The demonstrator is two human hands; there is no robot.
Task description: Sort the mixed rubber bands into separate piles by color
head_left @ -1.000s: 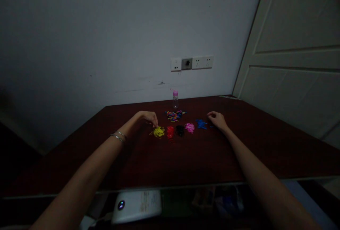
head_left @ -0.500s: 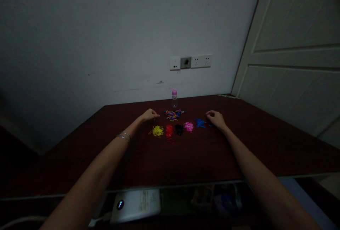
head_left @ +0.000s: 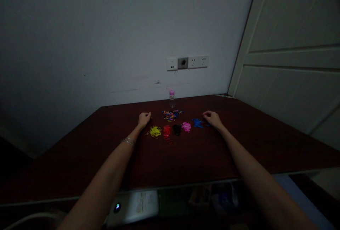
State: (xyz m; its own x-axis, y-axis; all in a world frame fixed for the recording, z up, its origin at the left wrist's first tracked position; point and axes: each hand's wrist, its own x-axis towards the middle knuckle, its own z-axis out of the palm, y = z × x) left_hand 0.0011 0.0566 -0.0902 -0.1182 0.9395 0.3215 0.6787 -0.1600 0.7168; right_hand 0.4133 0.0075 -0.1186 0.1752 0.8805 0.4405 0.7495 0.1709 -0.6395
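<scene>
My left hand [head_left: 145, 119] rests on the dark red table, fingers curled closed, just behind a heap of thin yellow pieces [head_left: 155, 131]. Whether it holds anything is too small to see. On the right, my right hand [head_left: 213, 118] has thumb and fingers pinched together beside a blue heap [head_left: 197, 123]; its grip contents cannot be made out. Between the hands lies a mixed multicoloured pile [head_left: 171, 115] of small, thin pieces. In front are separate red [head_left: 167, 130], black [head_left: 176, 129] and pink [head_left: 186, 127] heaps. The pieces are too small to name surely.
A clear bottle with a pink cap [head_left: 172, 99] stands behind the mixed pile, near the wall. Wall sockets [head_left: 188, 62] sit above. A white device with a lit display [head_left: 135, 207] lies on a shelf under the table's front edge.
My left hand has drawn back left, away from the mixed pile, and its fingers look more curled. My right hand keeps its pinch beside the blue heap. The view has shifted slightly.
</scene>
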